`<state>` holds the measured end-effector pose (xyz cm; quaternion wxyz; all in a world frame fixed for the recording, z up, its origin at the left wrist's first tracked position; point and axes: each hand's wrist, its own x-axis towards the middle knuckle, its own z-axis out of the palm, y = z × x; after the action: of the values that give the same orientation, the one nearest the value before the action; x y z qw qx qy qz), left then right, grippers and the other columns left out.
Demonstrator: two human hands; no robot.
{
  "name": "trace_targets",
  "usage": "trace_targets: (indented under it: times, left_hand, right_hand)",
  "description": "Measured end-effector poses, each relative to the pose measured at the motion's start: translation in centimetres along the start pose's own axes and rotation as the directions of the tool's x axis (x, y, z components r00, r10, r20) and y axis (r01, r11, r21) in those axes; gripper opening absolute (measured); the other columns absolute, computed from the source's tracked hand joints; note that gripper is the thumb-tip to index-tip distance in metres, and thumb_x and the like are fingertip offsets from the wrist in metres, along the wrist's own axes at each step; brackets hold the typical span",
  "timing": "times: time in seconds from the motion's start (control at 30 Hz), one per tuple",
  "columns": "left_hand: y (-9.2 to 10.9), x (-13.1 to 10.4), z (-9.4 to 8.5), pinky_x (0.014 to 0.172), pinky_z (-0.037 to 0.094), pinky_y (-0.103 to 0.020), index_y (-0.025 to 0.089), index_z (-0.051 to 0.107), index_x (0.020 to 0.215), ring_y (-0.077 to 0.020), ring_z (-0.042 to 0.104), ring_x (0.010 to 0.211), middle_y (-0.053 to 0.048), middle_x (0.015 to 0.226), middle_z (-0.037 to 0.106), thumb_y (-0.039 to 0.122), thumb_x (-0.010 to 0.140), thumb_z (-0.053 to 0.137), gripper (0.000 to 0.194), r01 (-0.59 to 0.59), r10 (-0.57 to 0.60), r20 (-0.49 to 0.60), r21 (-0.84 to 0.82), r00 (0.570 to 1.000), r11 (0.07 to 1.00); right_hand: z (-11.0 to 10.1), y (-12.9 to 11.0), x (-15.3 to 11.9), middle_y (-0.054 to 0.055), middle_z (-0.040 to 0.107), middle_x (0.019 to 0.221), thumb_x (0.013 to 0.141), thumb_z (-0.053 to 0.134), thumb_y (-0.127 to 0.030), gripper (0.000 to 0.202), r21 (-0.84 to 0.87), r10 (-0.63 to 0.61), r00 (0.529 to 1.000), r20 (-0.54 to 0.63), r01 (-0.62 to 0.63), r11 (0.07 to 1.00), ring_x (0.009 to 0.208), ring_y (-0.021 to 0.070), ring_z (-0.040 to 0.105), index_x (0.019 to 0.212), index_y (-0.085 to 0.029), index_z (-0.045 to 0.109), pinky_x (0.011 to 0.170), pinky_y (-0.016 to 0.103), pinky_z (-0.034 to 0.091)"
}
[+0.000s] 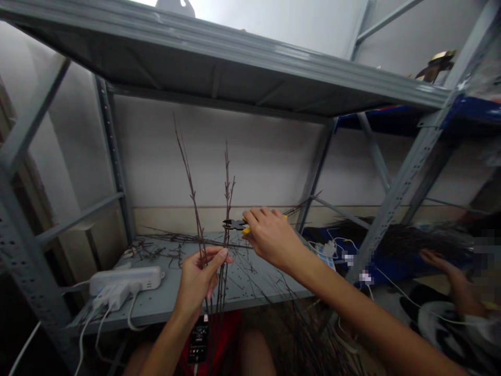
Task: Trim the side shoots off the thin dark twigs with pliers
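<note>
Thin dark twigs stand upright in my left hand, whose thumb and fingers are pinched round them above the shelf's front edge. My right hand is closed on yellow-handled pliers to the right and a little higher. The pliers' dark jaws point left and meet a branching twig above my left fingertips. Whether the jaws are fully closed on it is too small to tell. Below my left hand the lower twig stems hang past the shelf edge.
A white power strip with plugs and cables lies on the grey shelf at left, near cut twig pieces. An upper shelf spans overhead. Below are a phone and more twigs. At far right a person's hand is beside a twig pile.
</note>
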<state>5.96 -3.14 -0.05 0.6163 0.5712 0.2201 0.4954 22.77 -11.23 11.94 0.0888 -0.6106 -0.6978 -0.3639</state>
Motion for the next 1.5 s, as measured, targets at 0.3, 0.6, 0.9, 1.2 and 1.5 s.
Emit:
trace_targets:
  times: [0.3, 0.6, 0.9, 1.2, 1.5]
  left_hand:
    - [0.7, 0.0, -0.4, 0.033, 0.022, -0.015, 0.012, 0.073, 0.094, 0.005, 0.031, 0.027, -0.01, 0.089, 0.079, 0.04, 0.084, 0.078, 0.031, 0.071, -0.073, -0.003, -0.18, 0.997, 0.981]
    - [0.9, 0.2, -0.9, 0.032, 0.021, -0.012, 0.011, 0.073, 0.097, 0.0062, 0.03, 0.027, -0.01, 0.09, 0.08, 0.032, 0.083, 0.08, 0.026, 0.139, -0.125, 0.061, -0.39, 0.99, 0.911]
    - [-0.5, 0.7, -1.0, 0.031, 0.022, -0.01, 0.012, 0.073, 0.094, 0.007, 0.029, 0.031, -0.013, 0.105, 0.079, 0.026, 0.086, 0.078, 0.017, 0.185, -0.147, 0.115, -0.497, 0.982, 0.848]
    - [-5.6, -2.5, -1.6, 0.05, 0.045, -0.013, 0.014, 0.074, 0.108, 0.0009, 0.047, 0.051, -0.01, 0.115, 0.072, 0.02, 0.076, 0.086, 0.034, 0.223, -0.263, -0.025, -0.452, 0.964, 0.863]
    - [-8.2, -4.2, -2.2, 0.061, 0.051, -0.021, 0.011, 0.078, 0.1, -0.0036, 0.054, 0.054, -0.009, 0.102, 0.077, 0.023, 0.068, 0.091, 0.036, 0.365, -0.369, 0.027, -0.239, 0.929, 0.9]
  right_hand:
    - [-0.4, 1.3, 0.0, 0.012, 0.071, 0.105, 0.085, 0.075, -0.029, 0.028, 0.123, 0.018, 0.999, 0.049, -0.024, 0.992, 0.098, 0.0286, 0.063, 0.108, -0.016, 0.063, 0.08, 0.038, 0.042]
    - [3.6, -6.4, -7.2, 0.007, 0.073, 0.107, 0.085, 0.073, -0.047, 0.031, 0.897, 0.484, 0.824, 0.293, -0.412, 0.158, 0.089, 0.0214, 0.068, 0.1, -0.021, 0.066, 0.075, 0.032, 0.05]
    - [9.5, -16.6, -12.6, 0.003, 0.074, 0.094, 0.073, 0.087, -0.039, 0.04, 0.729, 0.48, 0.6, 0.64, -0.277, -0.626, 0.088, 0.0205, 0.072, 0.103, -0.021, 0.069, 0.084, 0.033, 0.056]
    - [11.4, -18.0, -13.9, 0.004, 0.076, 0.091, 0.067, 0.09, -0.034, 0.042, 0.625, 0.524, 0.403, 0.75, -0.176, -0.76, 0.085, 0.0201, 0.074, 0.099, -0.019, 0.067, 0.082, 0.031, 0.06]
    - [13.4, -19.3, -15.2, 0.002, 0.075, 0.079, 0.064, 0.092, -0.031, 0.04, 0.562, 0.486, 0.344, 0.804, -0.168, -0.81, 0.067, 0.0163, 0.07, 0.091, -0.017, 0.066, 0.06, 0.025, 0.057]
